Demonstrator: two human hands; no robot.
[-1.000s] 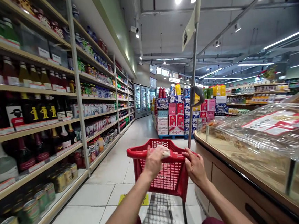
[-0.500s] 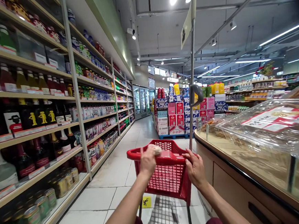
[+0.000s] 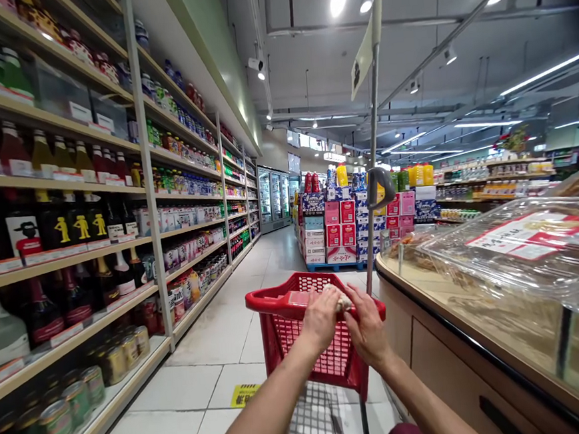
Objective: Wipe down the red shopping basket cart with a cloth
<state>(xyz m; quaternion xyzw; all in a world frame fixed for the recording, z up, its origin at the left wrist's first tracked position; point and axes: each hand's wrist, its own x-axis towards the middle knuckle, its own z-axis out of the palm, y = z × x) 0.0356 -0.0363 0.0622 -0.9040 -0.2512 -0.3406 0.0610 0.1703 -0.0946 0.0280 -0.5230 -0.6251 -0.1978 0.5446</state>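
The left hand (image 3: 322, 316) grips a pale crumpled wad (image 3: 344, 302) at the red plastic cart handle (image 3: 275, 304); whether the right hand (image 3: 370, 328) grips, I cannot tell (work seems unfinished).

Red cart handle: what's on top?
Left hand and right hand, with a crumpled whitish wad between them. The hands hide part of the wad and the handle underneath.

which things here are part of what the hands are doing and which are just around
In use:
- crumpled off-white wad between left hand and right hand
- red plastic shopping cart

Just around:
- stacked pink cardboard boxes
- clear plastic container
- yellow floor sticker
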